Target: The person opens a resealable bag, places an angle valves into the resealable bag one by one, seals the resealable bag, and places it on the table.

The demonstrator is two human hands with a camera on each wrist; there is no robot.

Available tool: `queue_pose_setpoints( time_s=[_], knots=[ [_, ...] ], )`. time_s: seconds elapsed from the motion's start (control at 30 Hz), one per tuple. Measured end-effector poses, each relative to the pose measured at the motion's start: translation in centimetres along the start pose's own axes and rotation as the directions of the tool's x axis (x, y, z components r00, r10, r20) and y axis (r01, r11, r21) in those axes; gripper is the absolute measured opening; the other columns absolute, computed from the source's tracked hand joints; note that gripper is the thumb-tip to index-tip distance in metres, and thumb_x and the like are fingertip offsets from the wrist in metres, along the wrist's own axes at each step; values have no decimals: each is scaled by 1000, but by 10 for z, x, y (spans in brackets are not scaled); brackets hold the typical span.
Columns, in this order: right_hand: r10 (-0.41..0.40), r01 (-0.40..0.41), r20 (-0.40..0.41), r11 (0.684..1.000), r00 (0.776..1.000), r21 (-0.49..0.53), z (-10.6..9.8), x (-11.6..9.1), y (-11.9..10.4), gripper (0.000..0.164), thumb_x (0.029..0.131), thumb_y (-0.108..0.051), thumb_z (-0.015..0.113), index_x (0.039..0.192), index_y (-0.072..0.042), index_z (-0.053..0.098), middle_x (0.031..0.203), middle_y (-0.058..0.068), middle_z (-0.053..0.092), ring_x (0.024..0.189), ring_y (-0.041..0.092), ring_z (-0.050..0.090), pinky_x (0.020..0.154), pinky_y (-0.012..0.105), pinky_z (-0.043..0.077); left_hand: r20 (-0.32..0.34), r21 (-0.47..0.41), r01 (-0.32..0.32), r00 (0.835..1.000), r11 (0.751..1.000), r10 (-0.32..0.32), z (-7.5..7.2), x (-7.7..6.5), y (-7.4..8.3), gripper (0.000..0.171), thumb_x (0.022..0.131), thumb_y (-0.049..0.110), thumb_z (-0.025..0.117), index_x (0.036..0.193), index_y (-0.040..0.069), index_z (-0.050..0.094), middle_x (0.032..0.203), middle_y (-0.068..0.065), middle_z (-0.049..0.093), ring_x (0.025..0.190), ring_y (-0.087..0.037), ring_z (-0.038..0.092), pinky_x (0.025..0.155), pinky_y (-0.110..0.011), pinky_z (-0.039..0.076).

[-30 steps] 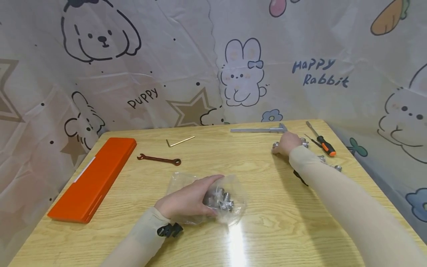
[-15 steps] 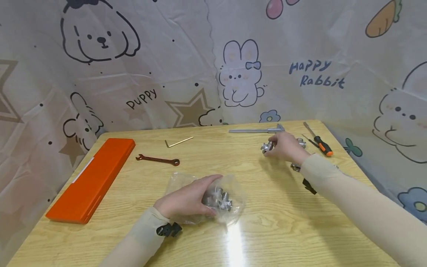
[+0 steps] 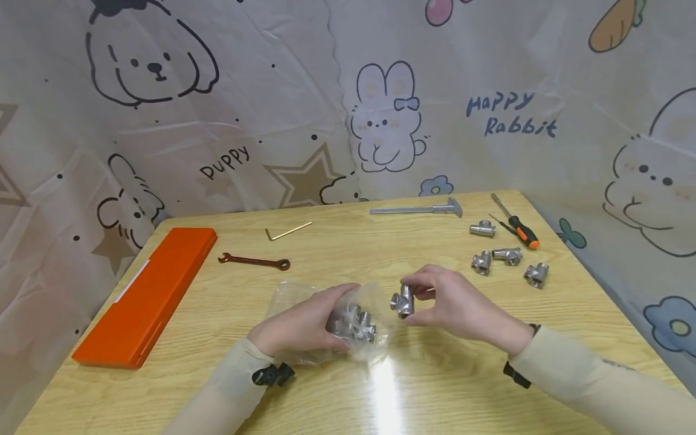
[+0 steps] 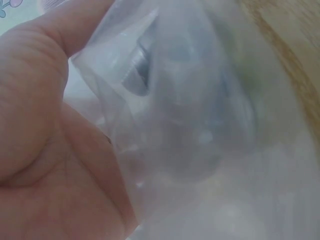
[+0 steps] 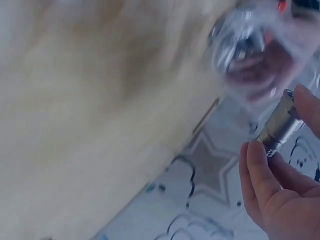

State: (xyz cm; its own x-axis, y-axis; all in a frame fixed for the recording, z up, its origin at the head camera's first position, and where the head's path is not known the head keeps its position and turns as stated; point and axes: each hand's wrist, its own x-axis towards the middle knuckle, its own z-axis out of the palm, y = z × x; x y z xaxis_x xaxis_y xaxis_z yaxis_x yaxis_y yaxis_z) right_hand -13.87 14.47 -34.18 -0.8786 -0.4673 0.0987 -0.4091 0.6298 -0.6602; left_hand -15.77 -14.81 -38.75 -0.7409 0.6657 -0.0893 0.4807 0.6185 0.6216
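Note:
My right hand pinches a shiny metal tee pipe fitting between thumb and fingertips, just right of a clear plastic bag. In the right wrist view the tee fitting spans from the thumb to the fingers. My left hand grips the bag from its left side, thumb and fingers spread around the bulge. Several metal fittings show through the bag's plastic near its right end. Up close in the left wrist view, the crumpled bag hides most of its contents.
Several more tee fittings lie at the right of the wooden table, near a screwdriver. A caliper lies along the back edge. A hex key, a wrench and a long orange case are at the left.
My right hand has picked up a tee fitting at the back right and carried it left and nearer, beside the bag. My left hand has kept its place on the bag.

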Motion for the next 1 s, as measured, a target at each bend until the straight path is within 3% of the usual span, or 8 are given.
queue_pose_setpoints(
  time_s=[0.37, 0.57, 0.73, 1.0],
  knots=[
    [-91, 87, 47, 993, 995, 79, 44, 10, -12, 61, 70, -13, 89, 123, 6, 64, 103, 5, 62, 91, 22, 66, 80, 28, 58, 0, -15, -4, 1000, 1000, 4, 1, 0, -1, 107, 73, 28, 89, 157, 18, 24, 151, -4, 40, 131, -20, 44, 112, -41, 35],
    [-133, 130, 69, 991, 989, 41, 60, 25, -19, 60, 71, -11, 89, 123, 6, 64, 104, 7, 61, 89, 20, 66, 77, 25, 57, 5, -14, -2, 1000, 1000, 2, -1, -1, -1, 106, 74, 26, 88, 157, 18, 23, 152, -4, 39, 131, -20, 44, 110, -41, 37],
    [-159, 159, 76, 987, 984, 11, 70, 38, -23, 52, 73, -12, 88, 119, 1, 67, 103, 4, 60, 88, 18, 65, 75, 22, 56, 3, -37, -43, 999, 998, 44, -1, 0, -3, 101, 75, 29, 88, 156, 22, 27, 150, 0, 40, 130, -15, 44, 110, -36, 37],
    [-177, 180, 45, 981, 983, -69, 87, 53, -26, 41, 70, -28, 90, 101, -7, 72, 95, -1, 65, 88, 17, 60, 76, 27, 53, -11, -129, -116, 993, 985, 116, -1, 1, -6, 98, 73, 26, 89, 151, 31, 31, 144, 7, 46, 128, -10, 47, 110, -33, 38]
  ],
)
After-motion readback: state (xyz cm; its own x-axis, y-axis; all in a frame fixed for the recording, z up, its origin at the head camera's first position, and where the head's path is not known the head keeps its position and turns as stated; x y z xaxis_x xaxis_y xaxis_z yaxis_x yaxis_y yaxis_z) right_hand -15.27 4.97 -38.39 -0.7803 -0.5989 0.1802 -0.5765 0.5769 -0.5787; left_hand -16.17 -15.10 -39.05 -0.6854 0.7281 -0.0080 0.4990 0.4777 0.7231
